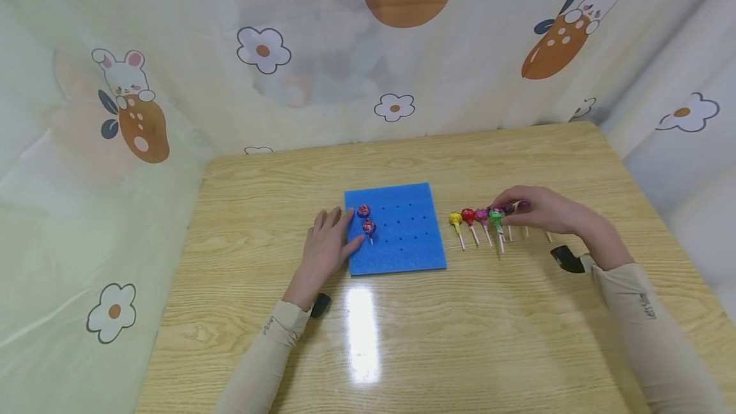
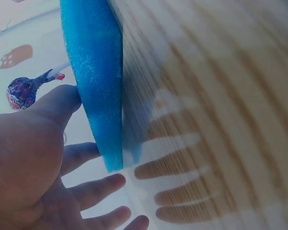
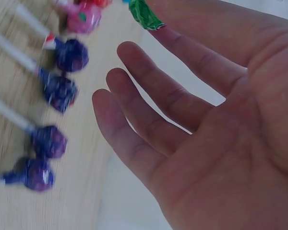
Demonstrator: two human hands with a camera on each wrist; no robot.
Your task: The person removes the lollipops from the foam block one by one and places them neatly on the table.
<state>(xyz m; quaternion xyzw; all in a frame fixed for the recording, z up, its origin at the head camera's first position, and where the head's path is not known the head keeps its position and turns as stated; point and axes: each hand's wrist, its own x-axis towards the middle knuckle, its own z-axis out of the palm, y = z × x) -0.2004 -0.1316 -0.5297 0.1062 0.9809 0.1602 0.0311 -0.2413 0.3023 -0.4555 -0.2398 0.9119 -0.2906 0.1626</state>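
My left hand rests at the left side of a blue foam board dotted with small holes, its thumb and fingertips at the edge. Two dark-wrapped lollipops, one behind the other, stand on the board close to that hand. To the right, my right hand pinches a green lollipop by its wrapped head between thumb and index finger, stick pointing down. The other fingers spread loosely in the right wrist view. Below them lie several purple-blue lollipops, partly hidden by the hand in the head view.
Yellow, red and pink lollipops lie in a row on the wooden table, between the board and my right hand. A patterned curtain hangs behind the table and along its sides.
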